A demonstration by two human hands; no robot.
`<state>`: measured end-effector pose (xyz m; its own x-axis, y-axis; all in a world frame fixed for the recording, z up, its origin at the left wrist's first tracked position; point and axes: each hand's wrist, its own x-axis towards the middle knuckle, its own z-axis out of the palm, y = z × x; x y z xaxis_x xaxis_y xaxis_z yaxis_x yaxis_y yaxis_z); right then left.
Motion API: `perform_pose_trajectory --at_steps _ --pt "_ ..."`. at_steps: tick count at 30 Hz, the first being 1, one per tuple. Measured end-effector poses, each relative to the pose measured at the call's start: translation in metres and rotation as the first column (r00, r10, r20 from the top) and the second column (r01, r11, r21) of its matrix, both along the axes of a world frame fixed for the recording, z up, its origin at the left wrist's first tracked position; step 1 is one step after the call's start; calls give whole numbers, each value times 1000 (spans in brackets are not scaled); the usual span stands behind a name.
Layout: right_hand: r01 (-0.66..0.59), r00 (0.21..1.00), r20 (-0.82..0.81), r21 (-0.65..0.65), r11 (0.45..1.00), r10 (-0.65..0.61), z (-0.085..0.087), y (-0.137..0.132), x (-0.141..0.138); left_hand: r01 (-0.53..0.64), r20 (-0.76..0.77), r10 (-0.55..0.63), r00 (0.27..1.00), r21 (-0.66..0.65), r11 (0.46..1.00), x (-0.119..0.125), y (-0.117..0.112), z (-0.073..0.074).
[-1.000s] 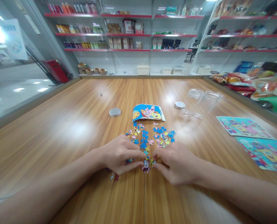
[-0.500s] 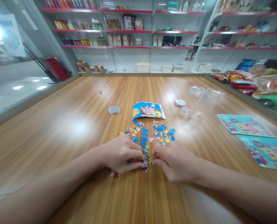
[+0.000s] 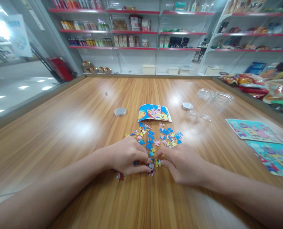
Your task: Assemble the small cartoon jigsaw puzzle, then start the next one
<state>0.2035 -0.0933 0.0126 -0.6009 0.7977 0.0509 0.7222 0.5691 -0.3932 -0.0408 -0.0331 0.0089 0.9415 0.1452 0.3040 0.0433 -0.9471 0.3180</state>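
My left hand (image 3: 131, 156) lies low over the wooden table, thumb and fingertips closed on a small purple-and-grey puzzle piece (image 3: 151, 167). More pieces show partly beneath that hand. Opposite it, my right hand (image 3: 178, 162) is pinched at the edge of a yellow puzzle piece (image 3: 158, 163), close beside the first one. Loose blue, pink and yellow jigsaw pieces (image 3: 150, 136) are spread just beyond both hands. Behind them a curved cartoon picture card (image 3: 155, 113) rests on the table. A dark red piece (image 3: 121, 176) sits by my left wrist.
A silver lid (image 3: 120, 111) lies left of the card, another lid (image 3: 187, 106) to its right. Two clear jars (image 3: 217, 103) are at the back right. Two cartoon sheets (image 3: 256, 130) lie at the right. Shelves (image 3: 134, 31) with goods stand past the table (image 3: 84, 190).
The whole view has shifted slightly, so things appear a little further right. Both hands keep nearly the same pose at the small pieces.
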Motion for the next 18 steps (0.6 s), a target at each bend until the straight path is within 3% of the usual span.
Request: perform_pose_trajectory --at_steps 18 --pt "-55 998 -15 79 995 56 -4 0 1 -12 14 12 1000 -26 1000 -1 -1 1"
